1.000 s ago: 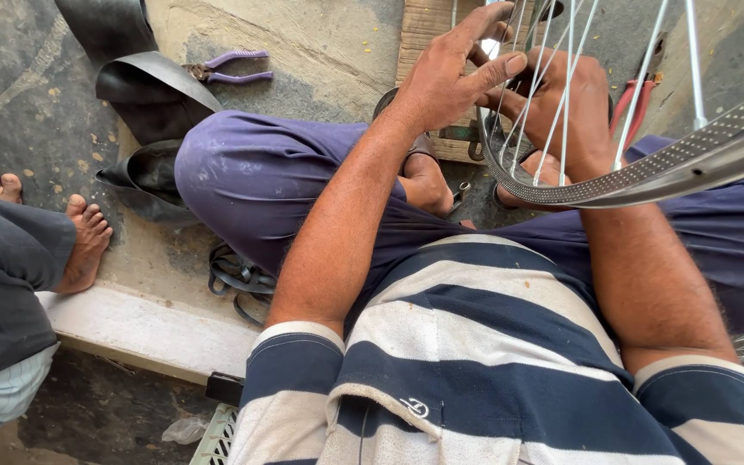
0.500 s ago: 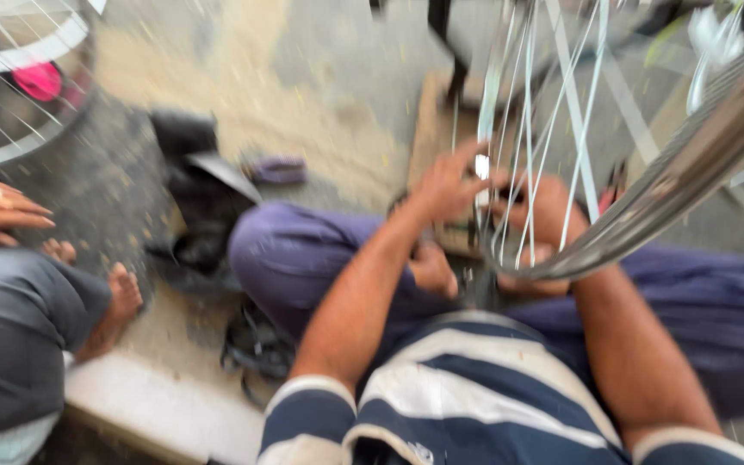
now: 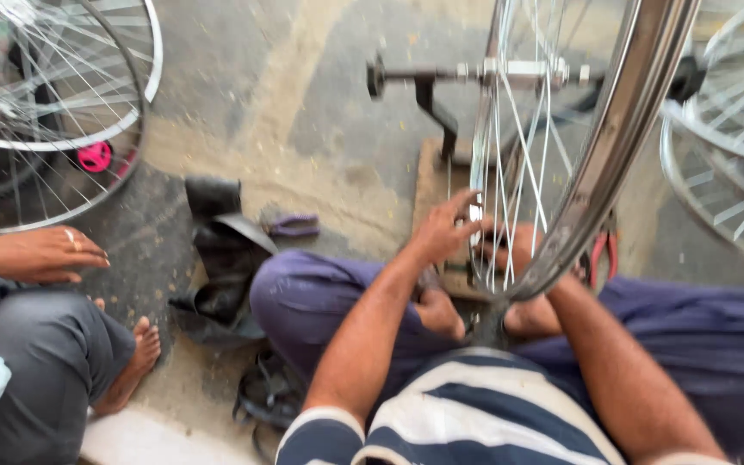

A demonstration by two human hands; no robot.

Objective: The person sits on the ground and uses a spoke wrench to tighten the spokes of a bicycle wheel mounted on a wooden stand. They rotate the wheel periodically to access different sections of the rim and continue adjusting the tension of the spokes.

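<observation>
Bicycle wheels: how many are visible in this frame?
3, perhaps more. One wheel stands on the stand between the hands, one wheel lies top left, and one wheel sits at the right edge; overlapping rims may hide others.

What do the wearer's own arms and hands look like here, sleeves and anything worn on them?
Both forearms are bare from the short sleeves down. The sleeves belong to a shirt with wide navy and white stripes. No glove, watch or bracelet shows on the left hand or its wrist. The right hand sits partly hidden behind spokes and rim, so rings cannot be judged.
</observation>
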